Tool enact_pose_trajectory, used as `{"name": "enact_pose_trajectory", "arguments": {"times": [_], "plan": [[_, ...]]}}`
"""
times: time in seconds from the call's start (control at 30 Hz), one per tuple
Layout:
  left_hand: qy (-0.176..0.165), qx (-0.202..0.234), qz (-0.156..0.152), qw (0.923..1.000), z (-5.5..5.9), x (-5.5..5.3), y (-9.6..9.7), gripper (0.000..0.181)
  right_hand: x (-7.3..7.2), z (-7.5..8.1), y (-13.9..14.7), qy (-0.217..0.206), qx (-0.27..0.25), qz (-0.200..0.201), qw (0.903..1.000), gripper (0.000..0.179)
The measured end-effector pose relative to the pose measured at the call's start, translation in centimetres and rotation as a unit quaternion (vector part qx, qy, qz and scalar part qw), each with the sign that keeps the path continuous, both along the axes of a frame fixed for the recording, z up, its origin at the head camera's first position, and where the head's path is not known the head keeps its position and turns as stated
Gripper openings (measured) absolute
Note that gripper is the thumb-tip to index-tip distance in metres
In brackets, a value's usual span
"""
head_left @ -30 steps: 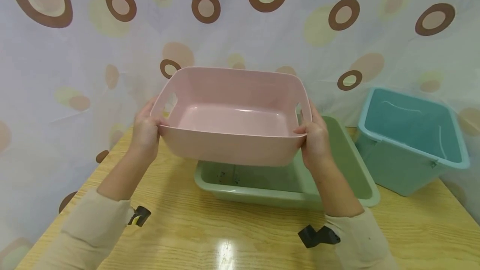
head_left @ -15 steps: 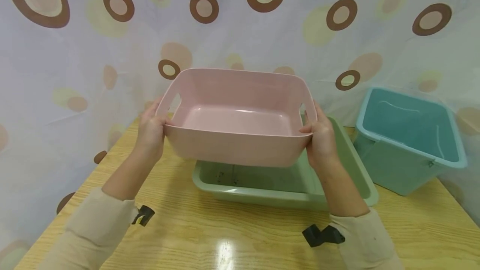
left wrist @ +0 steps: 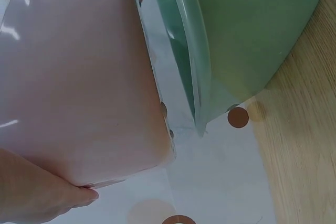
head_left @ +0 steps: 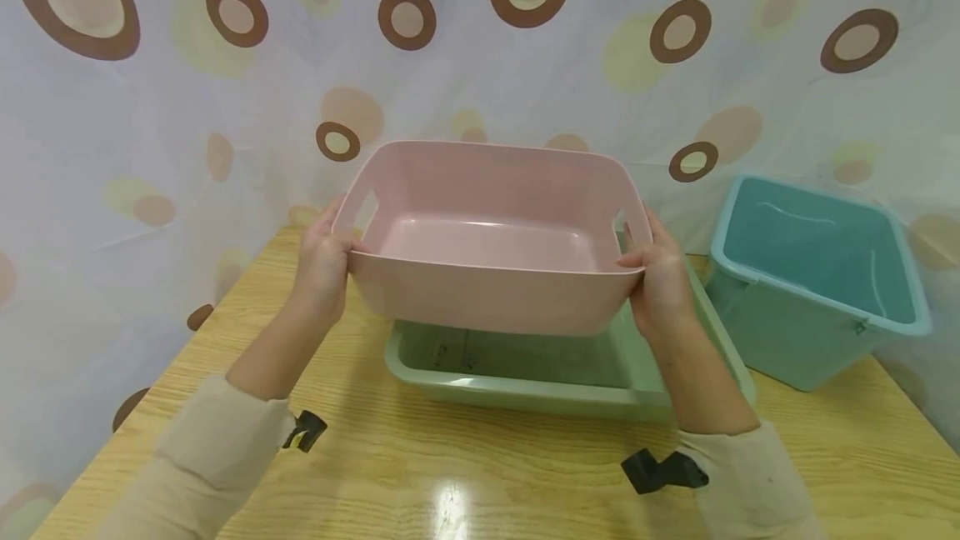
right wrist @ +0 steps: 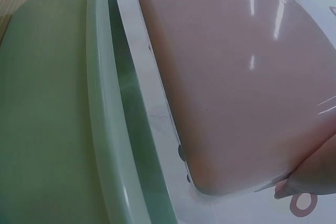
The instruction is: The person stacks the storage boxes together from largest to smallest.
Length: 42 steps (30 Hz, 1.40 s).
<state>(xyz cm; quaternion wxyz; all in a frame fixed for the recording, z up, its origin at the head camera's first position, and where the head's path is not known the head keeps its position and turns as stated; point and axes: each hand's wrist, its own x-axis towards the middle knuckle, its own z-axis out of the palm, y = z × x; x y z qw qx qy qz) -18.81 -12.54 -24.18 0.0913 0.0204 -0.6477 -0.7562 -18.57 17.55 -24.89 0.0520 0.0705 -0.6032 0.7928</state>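
Observation:
A pink plastic basin (head_left: 487, 298) with cut-out side handles hangs in the air, tilted so its bare inside faces me. My left hand (head_left: 324, 261) grips its left end near the handle hole, thumb over the rim. At the opposite end my right hand (head_left: 660, 273) holds the rim the same way, some fingers behind the wall. Below and partly hidden by it, a larger green tub (head_left: 525, 397) stands on the table. In the left wrist view the basin's outer wall (left wrist: 79, 77) shows above the green tub (left wrist: 247, 35), apart from it.
To the right of the green tub stands a blue-green bin (head_left: 795, 332), its open top tipped toward me. The wooden table (head_left: 375, 473) runs back to a white patterned curtain (head_left: 465, 65). Black camera mounts sit at both sleeves.
Both hands have carried the pink basin a little to the right and slightly down. Their hold on it looks the same. The green tub and blue-green bin have stayed in place.

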Motion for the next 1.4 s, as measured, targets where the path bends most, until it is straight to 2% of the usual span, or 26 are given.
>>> {"name": "enact_pose_trajectory", "arguments": {"times": [0.2, 0.67, 0.9, 1.13, 1.4], "plan": [[0.018, 0.003, -0.003, 0.9998, -0.1, -0.2, 0.7, 0.072, 0.0, 0.2, 0.7, -0.009, -0.013, -0.003, 0.9999, 0.079], [0.025, -0.004, -0.020, 0.9995, -0.1, -0.7, 2.3, 0.073, -0.1, -0.1, 2.7, -0.004, -0.033, 0.012, 0.9994, 0.080], [0.014, -0.008, -0.021, 0.9997, -0.3, -0.9, 2.9, 0.076, 0.0, -0.4, 3.5, -0.016, -0.024, -0.003, 0.9996, 0.079], [0.015, -0.004, -0.023, 0.9996, -0.5, -0.9, 3.7, 0.076, -0.2, -0.6, 4.3, -0.001, -0.028, 0.012, 0.9995, 0.080], [0.011, -0.002, -0.030, 0.9995, -0.8, -1.0, 4.4, 0.077, -0.2, -0.7, 5.3, -0.003, -0.025, 0.007, 0.9997, 0.080]]}}
